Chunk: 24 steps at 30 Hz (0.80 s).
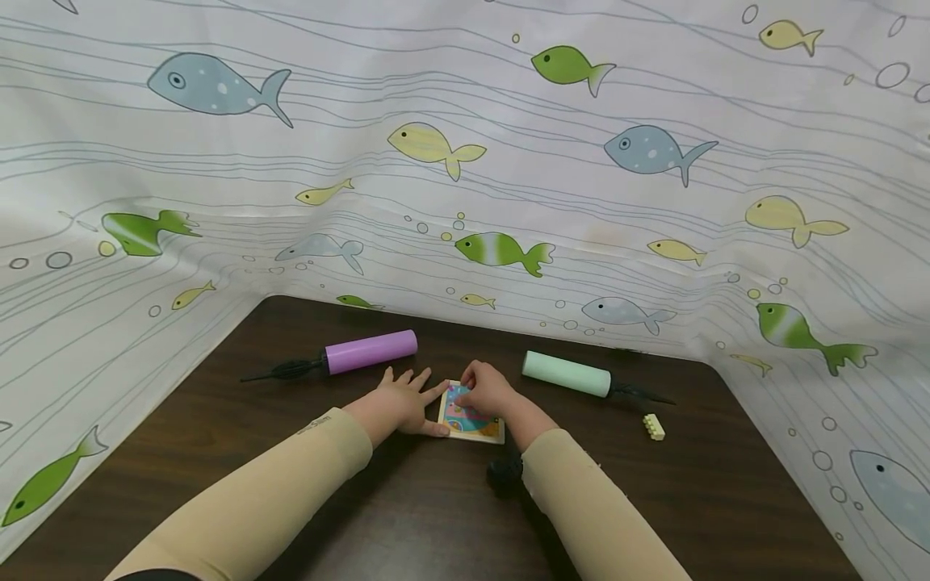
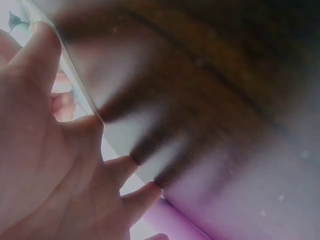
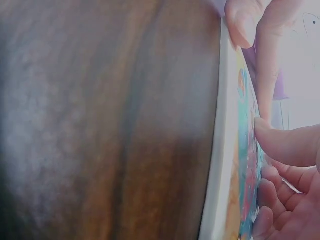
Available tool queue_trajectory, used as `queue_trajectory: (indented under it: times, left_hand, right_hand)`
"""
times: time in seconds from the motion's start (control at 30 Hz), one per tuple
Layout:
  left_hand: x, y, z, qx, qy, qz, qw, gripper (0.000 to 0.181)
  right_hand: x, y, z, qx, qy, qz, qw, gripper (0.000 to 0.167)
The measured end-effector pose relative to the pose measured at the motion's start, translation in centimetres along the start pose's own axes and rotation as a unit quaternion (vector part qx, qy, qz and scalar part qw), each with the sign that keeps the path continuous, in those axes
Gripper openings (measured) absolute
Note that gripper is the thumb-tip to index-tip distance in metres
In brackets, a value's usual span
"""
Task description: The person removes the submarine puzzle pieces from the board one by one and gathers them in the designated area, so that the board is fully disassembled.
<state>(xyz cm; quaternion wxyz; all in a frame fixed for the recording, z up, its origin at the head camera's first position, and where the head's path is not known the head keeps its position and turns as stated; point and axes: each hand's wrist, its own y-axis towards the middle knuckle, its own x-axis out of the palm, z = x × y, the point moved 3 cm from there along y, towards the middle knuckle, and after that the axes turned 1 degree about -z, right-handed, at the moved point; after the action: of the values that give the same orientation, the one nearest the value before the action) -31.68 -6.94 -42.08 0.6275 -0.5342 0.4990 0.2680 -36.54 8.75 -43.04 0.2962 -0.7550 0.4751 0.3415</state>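
Observation:
A small picture board (image 1: pixel 475 431) with a pale frame and a colourful blue, pink and orange picture lies flat on the dark table. My left hand (image 1: pixel 403 403) is spread at its left side, thumb and index finger touching the frame; in the left wrist view the left hand (image 2: pixel 60 150) shows its fingers apart. My right hand (image 1: pixel 490 393) is over the picture. In the right wrist view, the thumb and bent fingers of the right hand (image 3: pixel 287 200) touch the board's face (image 3: pixel 245 130) apart from one another. No loose piece shows between them.
A purple cylinder (image 1: pixel 372 352) with a black tapering end lies at the back left. A mint-green cylinder (image 1: pixel 567 374), similarly tipped, is at the back right. Near it lies a cream studded block (image 1: pixel 654 427). Fish-printed white sheeting (image 1: pixel 465 186) stands around the table (image 1: pixel 407 516).

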Motion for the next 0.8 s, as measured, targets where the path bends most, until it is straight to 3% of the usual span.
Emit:
queue_trajectory:
  times: [0.37, 0.8]
  left_hand:
    - [0.02, -0.05, -0.11, 0.003, -0.002, 0.001, 1.0000, 0.090]
    - [0.16, 0.08, -0.01, -0.001, -0.004, -0.003, 1.0000, 0.091]
  right_hand:
    - [0.18, 0.13, -0.01, -0.015, -0.014, 0.004, 0.9998, 0.031]
    - [0.39, 0.02, -0.32, 0.002, -0.015, 0.017, 0.9997, 0.031]
